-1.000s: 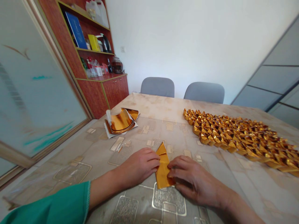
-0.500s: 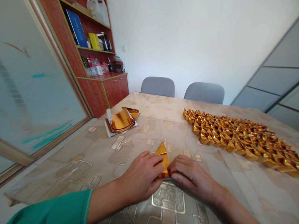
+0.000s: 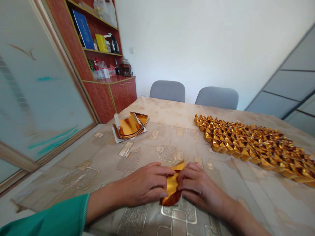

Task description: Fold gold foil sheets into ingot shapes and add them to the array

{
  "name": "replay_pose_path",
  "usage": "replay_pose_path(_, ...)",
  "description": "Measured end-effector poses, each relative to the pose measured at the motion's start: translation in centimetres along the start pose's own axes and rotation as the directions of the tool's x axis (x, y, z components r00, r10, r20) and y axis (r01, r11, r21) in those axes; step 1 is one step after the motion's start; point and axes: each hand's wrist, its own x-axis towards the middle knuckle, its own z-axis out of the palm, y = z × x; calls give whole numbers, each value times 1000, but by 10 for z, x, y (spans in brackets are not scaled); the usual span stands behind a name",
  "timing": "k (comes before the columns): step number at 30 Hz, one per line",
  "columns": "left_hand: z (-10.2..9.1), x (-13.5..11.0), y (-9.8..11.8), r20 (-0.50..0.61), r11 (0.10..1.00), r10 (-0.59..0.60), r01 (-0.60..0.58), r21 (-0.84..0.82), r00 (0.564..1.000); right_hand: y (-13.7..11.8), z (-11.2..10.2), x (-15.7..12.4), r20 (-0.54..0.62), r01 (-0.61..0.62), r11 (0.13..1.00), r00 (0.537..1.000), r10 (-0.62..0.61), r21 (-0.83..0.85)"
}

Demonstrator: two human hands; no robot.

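Note:
A partly folded sheet of gold foil paper (image 3: pixel 172 185) is between my two hands, just above or on the patterned tablecloth (image 3: pixel 103 160). My left hand (image 3: pixel 147 183) grips its left side, fingers bent over the edge. On the other side my right hand (image 3: pixel 197 183) pinches the foil paper with thumb and fingers. The sheet's upper corner points up and right, and its lower end curls towards me. Parts of both edges are hidden under my fingers.
A stack of curved gold foil sheets (image 3: pixel 130 126) lies at the left of the table. Rows of folded gold foil pieces (image 3: pixel 246 141) cover its right side. Two grey chairs (image 3: pixel 167 90) stand behind, with a wooden cabinet (image 3: pixel 98 98) at the back left.
The foil paper has turned, its pointed top now leaning right and its lower end lifted and curled. My left fingers have shifted to its left edge; the right hand has moved up along its side.

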Motion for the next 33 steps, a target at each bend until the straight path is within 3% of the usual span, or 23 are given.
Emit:
replay_pose_path(4, 8, -6, -4, -5, 996, -88, 88, -29, 996, -4, 0, -1, 12, 0, 1000, 1000, -1, 22)
replay_pose_path(9, 8, 3, -10, -15, 996, -91, 91, 15, 996, -9, 6, -1, 66, -21, 1000, 998, 21, 0)
replay_pose_path(15, 4, 7, -9, -100, 996, -54, 60, 62, 994, -12, 16, 1, -47, -104, 988, 993, 110, 116)
replay_pose_path(20, 7, -15, -1, -143, 987, -161, 159, -24, 976, -18, 24, 7, -122, -216, 940, 959, 254, 264)
replay_pose_path(23, 9, -21, 0, -164, 979, -202, 196, -52, 966, -18, 31, 11, -172, -328, 917, 913, 369, 229)
replay_pose_path(26, 10, -21, 0, -174, 985, -171, 171, -18, 970, -15, 34, 11, -192, -415, 893, 875, 445, 177)
replay_pose_path(33, 12, -18, 5, -214, 983, -97, 126, 131, 972, -12, 35, 8, -191, -416, 902, 882, 431, 114)
